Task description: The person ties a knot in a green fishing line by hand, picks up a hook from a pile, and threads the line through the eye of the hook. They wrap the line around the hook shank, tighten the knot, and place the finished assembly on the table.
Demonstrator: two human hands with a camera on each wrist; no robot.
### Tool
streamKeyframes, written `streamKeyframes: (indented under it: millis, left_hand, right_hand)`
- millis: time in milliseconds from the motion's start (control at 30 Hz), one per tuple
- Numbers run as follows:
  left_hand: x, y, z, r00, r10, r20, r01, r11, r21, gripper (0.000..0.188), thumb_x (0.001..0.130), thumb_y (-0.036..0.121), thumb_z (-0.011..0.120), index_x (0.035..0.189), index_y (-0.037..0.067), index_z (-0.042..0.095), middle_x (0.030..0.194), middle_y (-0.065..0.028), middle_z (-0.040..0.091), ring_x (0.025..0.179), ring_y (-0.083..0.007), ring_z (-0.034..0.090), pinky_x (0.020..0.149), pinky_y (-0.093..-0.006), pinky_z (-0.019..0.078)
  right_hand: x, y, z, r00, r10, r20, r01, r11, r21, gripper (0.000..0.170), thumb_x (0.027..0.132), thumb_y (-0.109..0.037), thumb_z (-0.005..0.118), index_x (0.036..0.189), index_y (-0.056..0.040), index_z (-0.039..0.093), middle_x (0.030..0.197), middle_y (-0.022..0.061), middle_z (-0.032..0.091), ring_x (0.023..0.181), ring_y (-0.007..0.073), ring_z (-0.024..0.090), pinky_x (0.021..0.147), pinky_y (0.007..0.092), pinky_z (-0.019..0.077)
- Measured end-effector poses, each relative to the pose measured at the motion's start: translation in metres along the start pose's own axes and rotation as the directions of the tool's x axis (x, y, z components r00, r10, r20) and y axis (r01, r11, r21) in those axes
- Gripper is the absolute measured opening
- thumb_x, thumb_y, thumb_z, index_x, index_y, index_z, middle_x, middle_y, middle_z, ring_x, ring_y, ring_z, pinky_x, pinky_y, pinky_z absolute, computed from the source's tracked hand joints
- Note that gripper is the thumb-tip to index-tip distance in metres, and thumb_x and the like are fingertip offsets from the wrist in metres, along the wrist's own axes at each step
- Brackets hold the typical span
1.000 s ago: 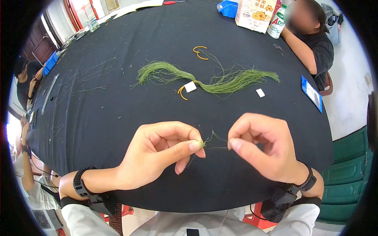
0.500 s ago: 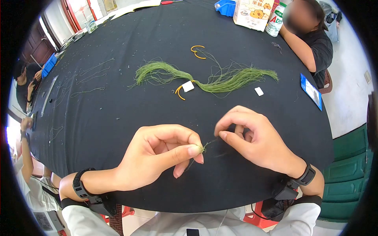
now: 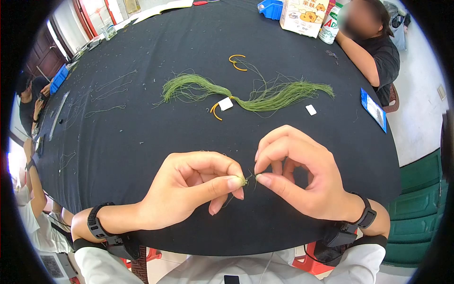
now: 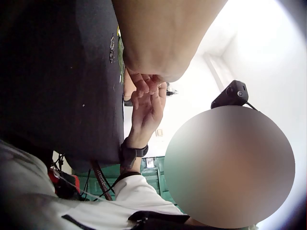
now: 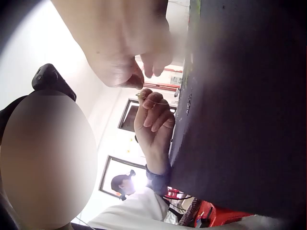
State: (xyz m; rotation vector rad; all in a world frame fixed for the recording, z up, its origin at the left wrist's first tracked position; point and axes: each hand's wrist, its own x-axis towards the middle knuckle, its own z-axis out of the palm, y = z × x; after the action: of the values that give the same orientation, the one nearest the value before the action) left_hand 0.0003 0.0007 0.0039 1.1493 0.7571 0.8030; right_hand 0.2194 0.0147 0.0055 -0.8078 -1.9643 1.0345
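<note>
Calling this partway at best from my remote seat; the small, frayed tuft of green thread (image 3: pixel 245 181) is pinched between thumb and fingers of the left hand (image 3: pixel 189 189), over the near part of the black cloth-covered counter (image 3: pixel 189 132); it looks bunched together, but loose ends poke out, so my read is it's not finished; the right hand (image 3: pixel 321 182) is just beside it, fingers pinching what looks like a thin dark strand (image 3: pixel 256 181), too fine for me to tell if it joins the tuft; meanwhile the long bundle of green thread tied in the middle (image 3: pixel 283 98) lies farther back, with plenty left in it; a few loose, wispy strands (image 3: pixel 106 110) lie well apart on the left, and honestly I can't tell if those are done pieces or scraps.
</note>
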Motion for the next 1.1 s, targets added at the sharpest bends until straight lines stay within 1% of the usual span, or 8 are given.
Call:
streamKeyframes:
  millis: [67, 167, 367, 633, 733, 833, 933, 1100]
  left_hand:
    - [0.0, 0.0, 0.0, 1.0, 0.002, 0.003, -0.002, 1.0, -0.003, 0.008, 0.089, 0.005, 0.058, 0.093, -0.002, 0.061, 0.079, -0.0113, 0.064, 0.055, -0.0095, 0.056, 0.048, -0.0199, 0.0443]
    - [0.0, -0.001, 0.0, 1.0, 0.009, 0.007, -0.009, 1.0, -0.011, 0.008, 0.089, 0.005, 0.058, 0.093, -0.002, 0.061, 0.08, -0.0112, 0.063, 0.055, -0.0094, 0.056, 0.048, -0.0197, 0.0444]
    - [-0.001, -0.001, -0.001, 1.0, 0.004, 0.029, -0.003, 1.0, -0.009, 0.008, 0.089, 0.005, 0.059, 0.093, -0.002, 0.061, 0.08, -0.0108, 0.063, 0.056, -0.0092, 0.057, 0.048, -0.0196, 0.0446]
    - [0.0, 0.002, 0.0, 0.998, -0.048, 0.043, 0.048, 0.999, 0.012, 0.008, 0.088, 0.004, 0.06, 0.088, -0.003, 0.064, 0.084, -0.0109, 0.062, 0.061, -0.0103, 0.058, 0.053, -0.0208, 0.047]
    - [0.001, -0.004, -0.003, 0.996, 0.02, 0.092, -0.022, 0.999, 0.023, 0.011, 0.089, 0.004, 0.06, 0.096, -0.002, 0.065, 0.093, -0.0078, 0.062, 0.066, -0.0079, 0.057, 0.056, -0.021, 0.0464]
    - [0.0, -0.005, -0.004, 0.992, 0.1, 0.076, -0.108, 0.989, 0.105, 0.01, 0.088, 0.003, 0.061, 0.095, -0.001, 0.067, 0.1, -0.0071, 0.059, 0.069, -0.008, 0.057, 0.058, -0.0211, 0.0483]
    - [0.0, 0.001, 0.0, 0.997, 0.069, 0.038, -0.074, 0.987, 0.144, 0.006, 0.085, -0.001, 0.06, 0.088, -0.004, 0.065, 0.106, -0.0147, 0.055, 0.071, -0.0116, 0.06, 0.06, -0.0218, 0.0521]
    - [0.0, 0.005, 0.003, 0.999, 0.032, 0.041, -0.036, 0.995, 0.098, 0.006, 0.085, -0.001, 0.06, 0.087, -0.005, 0.064, 0.103, -0.0165, 0.059, 0.071, -0.0126, 0.062, 0.06, -0.0228, 0.0531]
  right_hand:
    - [0.001, -0.001, -0.001, 1.0, 0.001, 0.018, -0.001, 1.0, -0.004, 0.017, 0.08, -0.006, 0.065, 0.097, -0.0047, 0.062, 0.094, 0.0029, 0.061, 0.061, 0.0039, 0.054, 0.043, 0.0167, 0.0366]
    - [0.0, 0.0, 0.003, 0.988, 0.151, 0.04, -0.154, 0.982, 0.105, 0.015, 0.082, -0.007, 0.064, 0.097, -0.0035, 0.062, 0.089, 0.0031, 0.062, 0.062, 0.0054, 0.055, 0.046, 0.0181, 0.0395]
    - [0.003, 0.009, 0.0, 0.963, 0.194, 0.188, -0.223, 0.963, 0.151, 0.009, 0.085, -0.006, 0.062, 0.093, -0.0014, 0.063, 0.087, 0.0033, 0.062, 0.07, 0.0075, 0.059, 0.056, 0.0199, 0.0449]
    - [0.004, 0.005, 0.001, 0.932, 0.29, 0.218, -0.343, 0.899, 0.271, 0.012, 0.087, -0.012, 0.063, 0.092, -0.001, 0.063, 0.08, 0.0029, 0.064, 0.066, 0.0062, 0.059, 0.055, 0.0184, 0.0454]
    - [0.004, 0.006, 0.0, 0.924, 0.306, 0.23, -0.362, 0.892, 0.27, 0.012, 0.087, -0.011, 0.064, 0.092, -0.0003, 0.064, 0.078, 0.0036, 0.064, 0.065, 0.0066, 0.059, 0.054, 0.0179, 0.0461]
    - [0.004, 0.007, 0.0, 0.914, 0.316, 0.254, -0.381, 0.882, 0.276, 0.014, 0.088, -0.016, 0.063, 0.092, -0.0019, 0.064, 0.075, 0.0021, 0.065, 0.066, 0.0049, 0.059, 0.056, 0.0179, 0.0442]
    - [0.003, 0.009, 0.001, 0.903, 0.325, 0.282, -0.404, 0.866, 0.296, 0.016, 0.089, -0.018, 0.062, 0.092, -0.0029, 0.064, 0.073, 0.0012, 0.065, 0.065, 0.004, 0.058, 0.055, 0.0181, 0.043]
    - [0.003, 0.009, 0.001, 0.886, 0.333, 0.322, -0.435, 0.836, 0.333, 0.014, 0.089, -0.015, 0.062, 0.093, -0.0017, 0.064, 0.074, 0.0022, 0.065, 0.065, 0.0053, 0.059, 0.055, 0.0185, 0.0444]
